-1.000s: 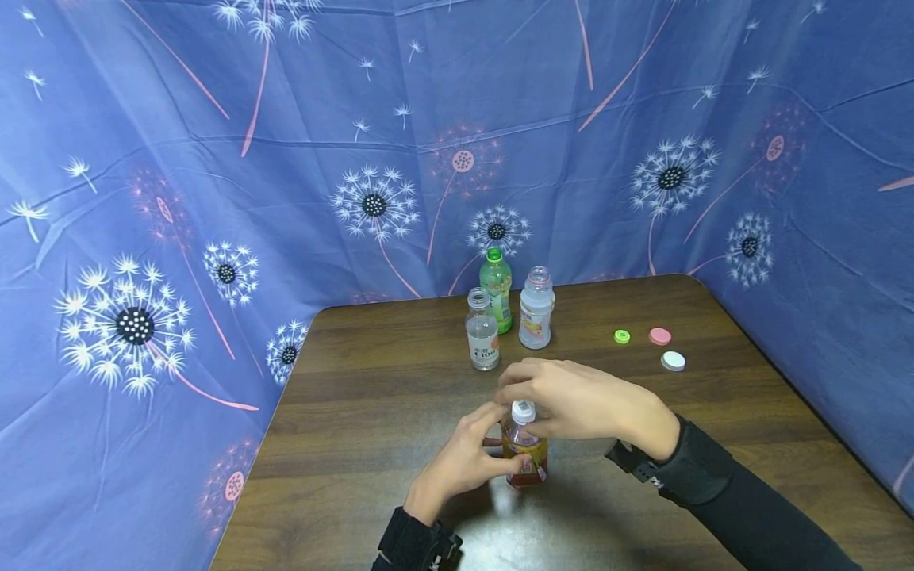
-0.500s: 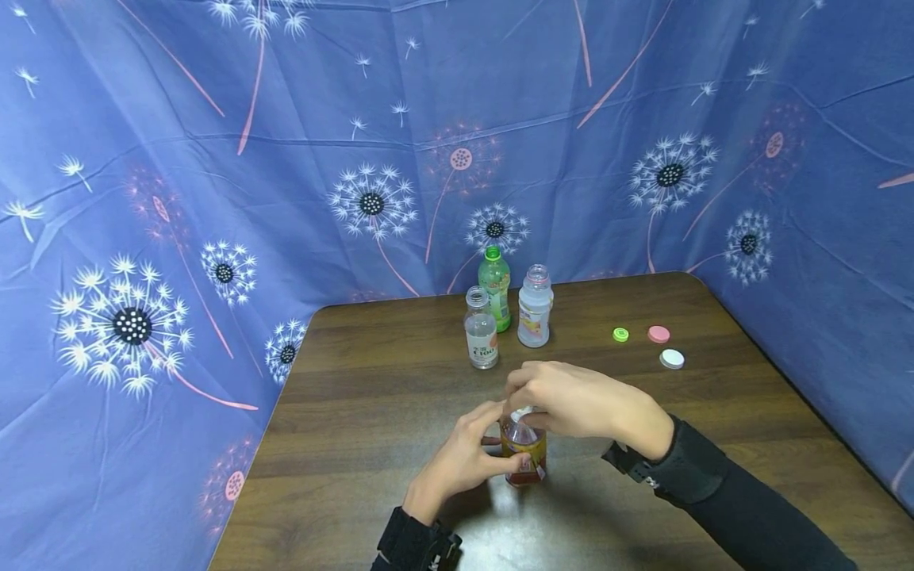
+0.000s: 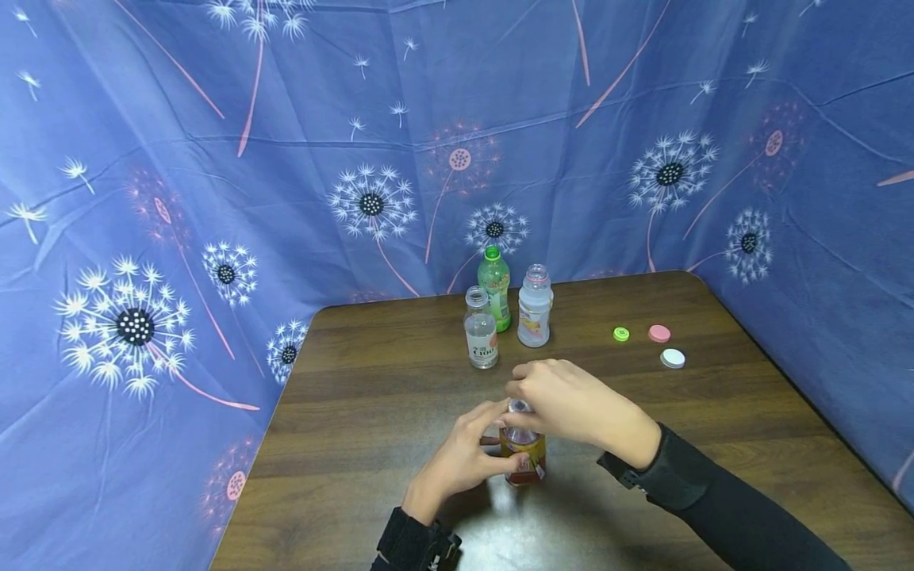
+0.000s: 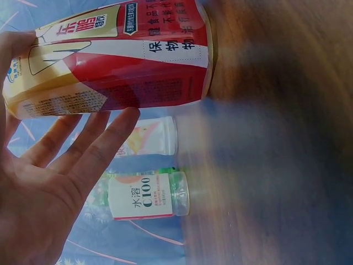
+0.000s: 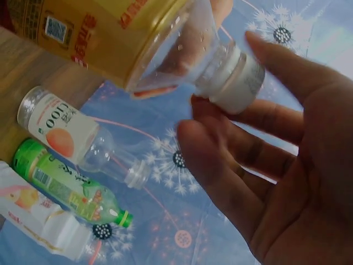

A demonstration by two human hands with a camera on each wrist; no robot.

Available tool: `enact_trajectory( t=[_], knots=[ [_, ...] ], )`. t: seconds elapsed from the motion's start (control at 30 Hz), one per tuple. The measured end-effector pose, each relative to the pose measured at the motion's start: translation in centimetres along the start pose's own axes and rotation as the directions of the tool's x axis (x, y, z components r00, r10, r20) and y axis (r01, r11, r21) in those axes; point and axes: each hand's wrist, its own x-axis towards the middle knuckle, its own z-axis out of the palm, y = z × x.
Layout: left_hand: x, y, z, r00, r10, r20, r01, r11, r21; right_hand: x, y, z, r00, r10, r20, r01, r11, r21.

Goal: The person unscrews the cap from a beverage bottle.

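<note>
A drink bottle [image 3: 530, 446] with a red and gold label stands upright near the front of the table. My left hand [image 3: 458, 456] grips it low round the body, thumb on the near side and fingers behind. At its neck is a white bottle cap [image 5: 241, 85]. My right hand [image 3: 574, 400] reaches over from the right and has thumb and fingers at the cap, with the thumb on one edge and a finger on the opposite edge in the right wrist view. Some of the bottle's shoulder is hidden by the hands in the head view.
Behind stand three uncapped bottles: a clear one [image 3: 482, 337], a green one [image 3: 497, 289] and a whitish one [image 3: 535, 317]. Loose green [image 3: 621, 335], pink [image 3: 659, 334] and white [image 3: 673, 358] caps lie at the right. A blue dandelion cloth [image 3: 300, 222] hangs behind the table.
My right hand has closed in on the bottle cap and turned over it, its wrist shifting slightly left. My left hand keeps its hold, and the bottle has stayed in place.
</note>
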Motion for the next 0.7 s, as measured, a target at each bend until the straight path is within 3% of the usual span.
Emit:
enact_trajectory(
  t=[0.13, 0.3, 0.53, 0.7],
  knots=[
    [0.0, 0.0, 0.1, 1.000, 0.005, -0.003, -0.005, 1.000, -0.006, -0.4, 0.5, -0.7, 0.998, -0.053, 0.042, 0.049, 0.994, 0.100],
    [0.0, -0.2, 0.1, 1.000, 0.025, -0.015, -0.025, 1.000, 0.004, -0.7, 0.9, -1.6, 0.979, -0.158, 0.131, 0.122, 0.961, 0.247],
    [0.1, -0.3, 0.1, 1.000, 0.021, -0.011, -0.021, 1.000, 0.024, -0.2, 1.3, -1.7, 0.954, -0.259, 0.149, 0.218, 0.944, 0.247],
    [0.1, -0.2, 0.1, 1.000, 0.015, -0.008, -0.015, 0.999, 0.028, 0.2, 1.5, -1.5, 0.961, -0.224, 0.164, 0.183, 0.955, 0.235]
  ],
)
